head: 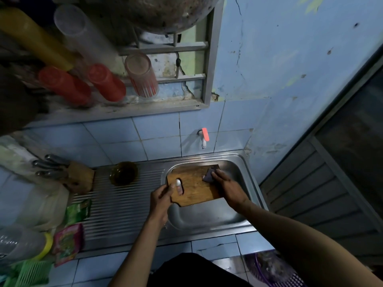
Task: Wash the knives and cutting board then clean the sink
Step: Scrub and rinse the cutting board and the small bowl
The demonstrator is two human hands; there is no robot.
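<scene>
A wooden cutting board (193, 187) lies across the steel sink (211, 216). My left hand (163, 195) grips its near left edge, with the thumb over the handle slot. My right hand (227, 186) presses a dark sponge (209, 175) onto the board's far right part. Several knives (50, 164) with grey handles stand in a wooden block (79, 178) at the left of the drainboard.
A white tap with a red lever (204, 137) juts from the tiled wall above the sink. A dark glass bowl (123, 172) sits on the ribbed drainboard (116, 206). Packets (68, 243) and plastic containers crowd the left counter. A purple basket (273, 270) is on the floor at the lower right.
</scene>
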